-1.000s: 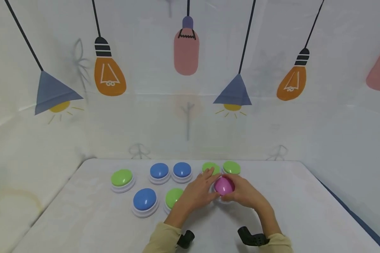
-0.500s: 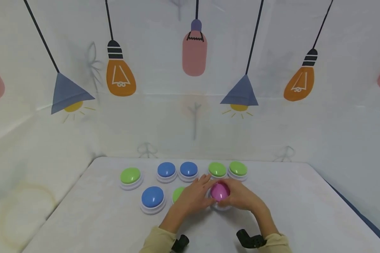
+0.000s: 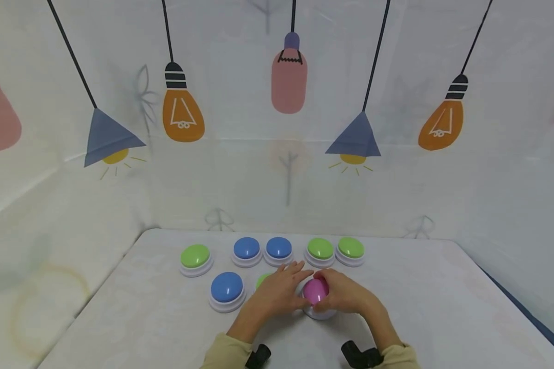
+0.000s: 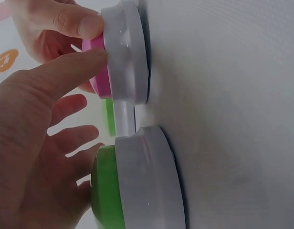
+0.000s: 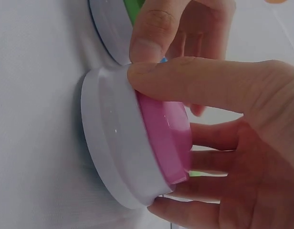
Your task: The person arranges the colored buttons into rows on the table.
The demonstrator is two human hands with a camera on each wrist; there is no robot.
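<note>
A pink push button (image 3: 316, 291) with a round white base stands on the white table between both hands. My right hand (image 3: 346, 294) grips it from the right, thumb on the near side of its rim and fingers round the far side. From the left, my left hand (image 3: 277, 294) has its thumb against the edge of the pink dome (image 4: 101, 81), while its other fingers are spread loosely beyond. The two thumb tips are close together on the near side. Beside the left hand is a green button (image 4: 106, 186), mostly covered by that hand in the head view.
Behind stand two blue buttons (image 3: 263, 249) and two green buttons (image 3: 320, 249) in a row. Another blue button (image 3: 226, 288) and a green button (image 3: 195, 256) are at the left. A lamp-patterned cloth wall (image 3: 240, 179) rises behind the table.
Both hands and the pink button have moved toward the person and a little left, away from the two green buttons behind. The head view has turned slightly left.
</note>
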